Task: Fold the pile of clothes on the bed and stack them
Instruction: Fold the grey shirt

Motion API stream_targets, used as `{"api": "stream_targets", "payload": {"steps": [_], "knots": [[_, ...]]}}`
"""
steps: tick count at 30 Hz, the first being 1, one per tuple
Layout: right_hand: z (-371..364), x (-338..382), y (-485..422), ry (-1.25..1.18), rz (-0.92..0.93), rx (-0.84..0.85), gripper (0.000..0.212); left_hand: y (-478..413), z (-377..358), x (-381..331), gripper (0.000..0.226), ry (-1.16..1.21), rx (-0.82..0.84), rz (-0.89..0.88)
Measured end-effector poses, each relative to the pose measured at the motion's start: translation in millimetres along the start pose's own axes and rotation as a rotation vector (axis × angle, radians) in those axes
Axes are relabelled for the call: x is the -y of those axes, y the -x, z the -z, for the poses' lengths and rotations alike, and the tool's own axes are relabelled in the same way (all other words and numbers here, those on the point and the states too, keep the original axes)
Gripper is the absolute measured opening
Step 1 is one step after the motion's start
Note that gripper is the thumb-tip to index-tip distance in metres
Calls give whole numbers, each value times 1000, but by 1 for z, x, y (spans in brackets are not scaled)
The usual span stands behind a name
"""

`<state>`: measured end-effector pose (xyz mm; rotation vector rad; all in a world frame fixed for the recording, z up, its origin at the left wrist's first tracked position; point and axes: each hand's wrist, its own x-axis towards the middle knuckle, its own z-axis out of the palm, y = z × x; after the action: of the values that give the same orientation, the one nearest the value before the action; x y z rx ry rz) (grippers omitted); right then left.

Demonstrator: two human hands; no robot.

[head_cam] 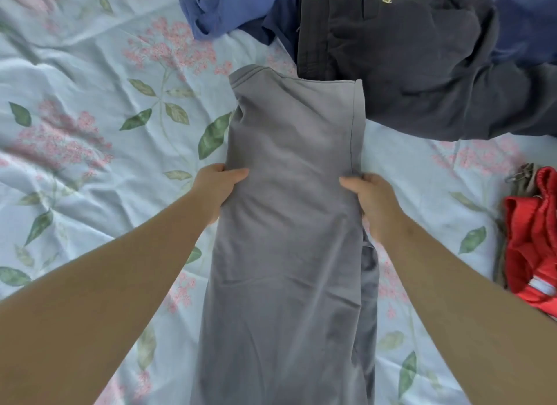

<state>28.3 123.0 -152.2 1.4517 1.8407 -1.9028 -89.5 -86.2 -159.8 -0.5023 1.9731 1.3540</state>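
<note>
Open room: pale blue floral bed sheet [90, 72], bare at left.
Left grip: left hand [221, 187] pinches garment's left edge.
Garment: long grey folded garment [289, 223], smooth, frame centre.
Right grip: right hand [372, 202] pinches right edge.
Upper right: navy clothes heap [407, 57] touches its top.
Right edge: crumpled red garment [530, 238], apart.

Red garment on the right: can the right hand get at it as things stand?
Probably, though not at once: the right hand grips the grey garment; only bare bedsheet lies between it and the red garment.
</note>
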Motion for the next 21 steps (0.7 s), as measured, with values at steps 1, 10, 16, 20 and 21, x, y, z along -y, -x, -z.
{"api": "stream_targets", "payload": {"steps": [1,10,16,20,21], "knots": [[-3,12,-9,-47,11,25,22,-3,-2,-7,10,66,27,8],[-22,81,-54,-166,-13,136,34,-40,-25,-72,43,263,95,-25],[-8,127,-41,-240,141,53,25,-29,-21,-136,14,245,-22,-207],[3,167,-24,-284,261,10,18,-11,-9,-176,18,300,-21,-330],[4,179,-18,-314,297,0,16,-4,-7,-188,20,315,-25,-358]]}}
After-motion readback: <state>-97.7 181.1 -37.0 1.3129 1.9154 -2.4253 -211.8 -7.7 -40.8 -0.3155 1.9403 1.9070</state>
